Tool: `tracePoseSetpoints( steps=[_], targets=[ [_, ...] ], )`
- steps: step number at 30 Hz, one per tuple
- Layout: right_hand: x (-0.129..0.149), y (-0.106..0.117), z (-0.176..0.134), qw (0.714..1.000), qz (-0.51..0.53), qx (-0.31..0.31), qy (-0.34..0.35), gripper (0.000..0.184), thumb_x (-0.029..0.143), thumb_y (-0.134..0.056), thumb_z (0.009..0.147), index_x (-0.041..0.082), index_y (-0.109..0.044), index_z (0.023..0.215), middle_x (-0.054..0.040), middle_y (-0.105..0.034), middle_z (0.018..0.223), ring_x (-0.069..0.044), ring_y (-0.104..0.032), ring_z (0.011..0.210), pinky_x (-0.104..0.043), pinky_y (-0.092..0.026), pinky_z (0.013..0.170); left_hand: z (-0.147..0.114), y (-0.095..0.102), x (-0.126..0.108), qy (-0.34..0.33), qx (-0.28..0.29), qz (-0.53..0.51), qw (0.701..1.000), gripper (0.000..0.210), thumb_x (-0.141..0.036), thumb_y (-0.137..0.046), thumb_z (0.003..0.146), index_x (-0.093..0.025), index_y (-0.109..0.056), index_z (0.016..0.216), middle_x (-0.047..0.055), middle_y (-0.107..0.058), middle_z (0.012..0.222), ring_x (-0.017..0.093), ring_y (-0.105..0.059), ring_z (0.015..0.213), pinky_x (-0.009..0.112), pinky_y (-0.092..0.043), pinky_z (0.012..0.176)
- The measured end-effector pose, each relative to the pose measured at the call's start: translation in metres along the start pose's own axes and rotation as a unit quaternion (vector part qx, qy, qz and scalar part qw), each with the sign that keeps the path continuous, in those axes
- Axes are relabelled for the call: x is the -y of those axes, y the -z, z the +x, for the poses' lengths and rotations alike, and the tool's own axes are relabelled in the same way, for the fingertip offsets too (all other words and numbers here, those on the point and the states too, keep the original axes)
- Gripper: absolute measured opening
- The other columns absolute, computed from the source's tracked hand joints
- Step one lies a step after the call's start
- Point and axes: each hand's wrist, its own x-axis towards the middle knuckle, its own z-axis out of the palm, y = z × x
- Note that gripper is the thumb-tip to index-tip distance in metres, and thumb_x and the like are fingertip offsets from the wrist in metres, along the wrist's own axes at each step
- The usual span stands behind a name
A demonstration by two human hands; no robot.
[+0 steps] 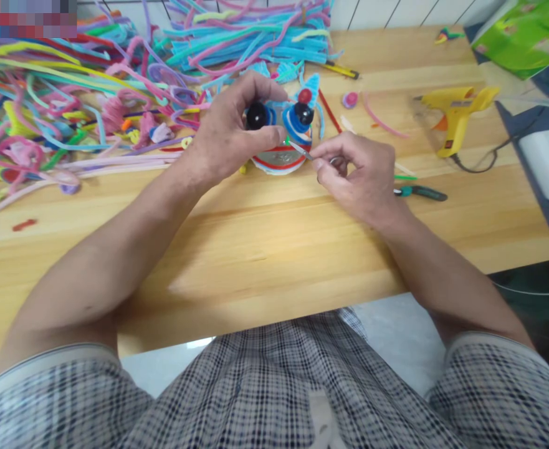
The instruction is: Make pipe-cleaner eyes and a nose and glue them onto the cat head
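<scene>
A small craft figure (280,163) stands on the wooden table, with two black ball eyes on blue rings, a red knob and red-and-white banding around its body. My left hand (237,121) is closed around its left and upper side, the thumb lying across the front below one eye. In my right hand (353,168) a small pair of scissors (302,151) is pinched, a finger by the handle loop. The pale blade points left, its tip at the figure's front near the left thumb. Part of the figure is hidden behind my left fingers.
Pipe cleaners (250,43) in many colours are heaped along the back and left. A yellow glue gun (456,112) with a cord lies at the right, near dark-green-handled pliers (424,193). A yellow cutter (342,70) rests behind the figure. A green package (526,37) sits at back right.
</scene>
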Motion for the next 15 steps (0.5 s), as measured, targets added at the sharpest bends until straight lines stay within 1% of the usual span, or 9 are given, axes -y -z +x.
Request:
tracePoseSetpoints(
  steps=[3, 5, 6, 8, 11, 12, 13, 15],
  targets=[
    [0.000, 0.002, -0.002, 1.000, -0.019, 0.006, 0.005, 0.012, 0.045, -0.073, 0.102, 0.034, -0.078, 0.101, -0.0015, -0.083, 0.087, -0.024, -0.078, 0.079, -0.040, -0.065, 0.074, 0.002, 0.002, 0.010, -0.018, 0.011, 0.016, 1.000, 0.054, -0.064, -0.096, 0.078, -0.033, -0.074, 0.117, 0.002, -0.072, 0.107, 0.024, -0.062, 0.085, 0.041, -0.045, 0.078],
    [0.000, 0.002, -0.005, 1.000, -0.026, 0.007, 0.007, 0.011, 0.044, -0.073, 0.101, 0.034, -0.078, 0.101, -0.0026, -0.083, 0.090, -0.026, -0.079, 0.082, -0.043, -0.065, 0.077, 0.003, 0.003, 0.015, -0.019, 0.017, 0.018, 1.000, 0.058, -0.067, -0.095, 0.079, -0.031, -0.074, 0.119, 0.003, -0.071, 0.109, 0.025, -0.063, 0.088, 0.040, -0.045, 0.078],
    [0.000, 0.002, -0.006, 1.000, -0.026, 0.005, 0.011, 0.010, 0.043, -0.073, 0.101, 0.034, -0.078, 0.101, -0.0029, -0.083, 0.091, -0.026, -0.079, 0.082, -0.044, -0.065, 0.079, 0.003, 0.004, 0.016, -0.017, 0.016, 0.019, 1.000, 0.058, -0.066, -0.095, 0.079, -0.031, -0.074, 0.119, 0.004, -0.071, 0.111, 0.025, -0.063, 0.089, 0.041, -0.045, 0.079],
    [0.002, 0.003, -0.008, 0.999, -0.019, -0.011, 0.035, 0.009, 0.041, -0.073, 0.101, 0.033, -0.078, 0.099, -0.0019, -0.081, 0.088, -0.025, -0.078, 0.077, -0.044, -0.064, 0.076, 0.003, 0.004, 0.017, -0.016, 0.010, 0.020, 1.000, 0.055, -0.063, -0.096, 0.080, -0.032, -0.074, 0.119, 0.004, -0.072, 0.113, 0.027, -0.064, 0.091, 0.041, -0.046, 0.080],
    [0.003, 0.009, -0.004, 0.994, -0.021, -0.052, 0.092, 0.007, 0.034, -0.072, 0.099, 0.032, -0.078, 0.096, 0.0011, -0.079, 0.080, -0.020, -0.072, 0.064, -0.039, -0.059, 0.066, 0.002, 0.003, 0.012, -0.016, 0.006, 0.018, 1.000, 0.050, -0.057, -0.096, 0.080, -0.034, -0.074, 0.119, 0.003, -0.073, 0.112, 0.028, -0.066, 0.091, 0.042, -0.047, 0.080],
    [0.001, 0.013, 0.000, 0.993, -0.033, -0.060, 0.096, 0.006, 0.032, -0.073, 0.097, 0.032, -0.078, 0.095, 0.0015, -0.080, 0.079, -0.019, -0.070, 0.062, -0.038, -0.058, 0.063, 0.001, 0.002, 0.010, -0.014, 0.006, 0.017, 1.000, 0.048, -0.055, -0.095, 0.080, -0.034, -0.074, 0.118, 0.003, -0.073, 0.110, 0.028, -0.066, 0.090, 0.042, -0.047, 0.079],
    [-0.002, 0.018, 0.005, 0.993, -0.044, -0.063, 0.087, 0.005, 0.030, -0.074, 0.096, 0.032, -0.079, 0.094, 0.0014, -0.080, 0.078, -0.019, -0.069, 0.061, -0.037, -0.057, 0.062, 0.000, 0.001, 0.007, -0.006, 0.002, 0.016, 1.000, 0.045, -0.052, -0.094, 0.082, -0.034, -0.074, 0.118, 0.004, -0.073, 0.109, 0.028, -0.066, 0.089, 0.043, -0.047, 0.078],
    [-0.015, 0.031, 0.016, 0.995, -0.066, -0.062, 0.040, 0.005, 0.027, -0.077, 0.094, 0.032, -0.079, 0.092, 0.0001, -0.082, 0.080, -0.019, -0.068, 0.062, -0.037, -0.056, 0.062, -0.002, 0.000, 0.002, 0.010, -0.010, 0.019, 1.000, 0.039, -0.046, -0.092, 0.084, -0.034, -0.075, 0.117, 0.004, -0.073, 0.107, 0.027, -0.066, 0.086, 0.043, -0.047, 0.077]
  ],
)
